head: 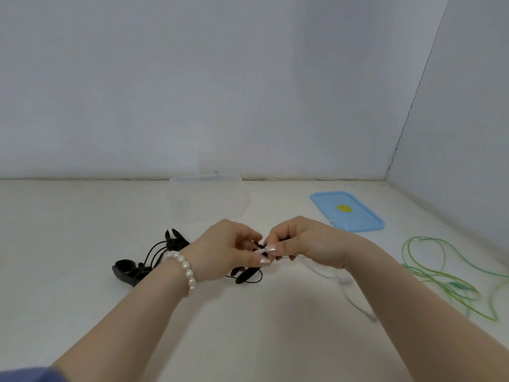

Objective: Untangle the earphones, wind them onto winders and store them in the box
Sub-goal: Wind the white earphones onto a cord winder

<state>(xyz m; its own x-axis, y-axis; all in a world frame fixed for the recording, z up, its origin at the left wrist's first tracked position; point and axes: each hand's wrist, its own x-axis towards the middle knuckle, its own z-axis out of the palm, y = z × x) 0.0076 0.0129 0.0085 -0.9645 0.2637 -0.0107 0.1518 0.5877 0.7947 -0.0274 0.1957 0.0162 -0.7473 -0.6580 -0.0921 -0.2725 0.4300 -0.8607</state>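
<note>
Head view | your left hand and right hand meet fingertip to fingertip, pinching a small black earphone part | clear box behind | green earphones loose at right

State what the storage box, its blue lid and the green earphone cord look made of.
Storage box: clear, faintly frosted plastic; the table shows through. Blue lid: opaque, smooth plastic with a moulded raised rim. Green earphone cord: likely translucent rubbery sheathing, lying in loose loops.

even soft light, faint shadows, wide-angle edge bending, slight blur, perhaps motion.
</note>
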